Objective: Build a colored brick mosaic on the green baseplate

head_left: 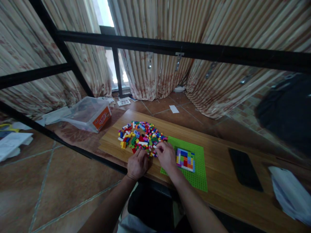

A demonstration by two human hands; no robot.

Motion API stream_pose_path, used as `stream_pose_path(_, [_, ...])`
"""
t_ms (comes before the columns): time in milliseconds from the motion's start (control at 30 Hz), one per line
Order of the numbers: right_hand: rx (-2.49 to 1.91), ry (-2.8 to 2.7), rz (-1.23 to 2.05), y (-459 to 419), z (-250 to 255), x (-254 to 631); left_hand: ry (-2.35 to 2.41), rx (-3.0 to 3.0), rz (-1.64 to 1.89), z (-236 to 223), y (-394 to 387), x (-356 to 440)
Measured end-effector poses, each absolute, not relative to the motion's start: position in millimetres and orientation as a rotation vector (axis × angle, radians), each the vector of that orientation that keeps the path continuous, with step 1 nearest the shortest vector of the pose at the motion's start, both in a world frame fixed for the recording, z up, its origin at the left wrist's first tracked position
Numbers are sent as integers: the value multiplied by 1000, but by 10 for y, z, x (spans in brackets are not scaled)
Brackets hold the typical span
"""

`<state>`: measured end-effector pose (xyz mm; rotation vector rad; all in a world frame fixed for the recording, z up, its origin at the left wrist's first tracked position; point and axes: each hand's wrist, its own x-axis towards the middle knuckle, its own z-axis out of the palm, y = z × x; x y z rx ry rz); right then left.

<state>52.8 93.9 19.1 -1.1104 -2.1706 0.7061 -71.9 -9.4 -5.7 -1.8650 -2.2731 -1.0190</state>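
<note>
A loose pile of small coloured toy bricks (143, 134) lies on a wooden board. My left hand (137, 164) rests at the pile's near edge with fingers bent and drawn together; whatever they may hold is hidden. At the pile's right side, my right hand (166, 156) is closed in a pinch, a small white toy brick (155, 146) showing at its fingertips. Partly under that hand lies a green studded baseplate (199, 161). On the baseplate sits a square patch of multicoloured bricks (186, 160) with white bricks along part of its border.
A clear plastic box (85, 111) with an orange label stands beyond the board's left end. On the wooden board (216, 161), a black phone-like slab (245, 169) and a white plastic packet (290, 191) lie to the right. A black metal bar (155, 43) crosses ahead, before striped curtains.
</note>
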Motion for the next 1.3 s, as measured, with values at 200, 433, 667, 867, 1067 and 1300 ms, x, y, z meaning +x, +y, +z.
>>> stream_pose_path(200, [-1014, -1699, 1359, 774, 196, 511, -2255, -1875, -1075, -17, -103, -707])
stream_pose_path(433, [-880, -1608, 1636, 579, 229, 465, -2223, -1957, -1116, -11, -137, -726])
stream_pose_path(667, [-931, -1584, 1688, 510, 236, 443, -2240, -1985, -1115, -11, -153, -748])
stream_pose_path(867, [-958, -1612, 1641, 515, 404, 563, -2213, -2001, -1011, -26, -130, -750])
stream_pose_path(1067, [-1105, -1854, 1089, 802, 474, 1304, -2215, -1907, -958, -57, -96, -718])
stream_pose_path(1300, [-1251, -2147, 719, 1158, 400, 1860, -2187, -1882, -987, -65, -85, -714])
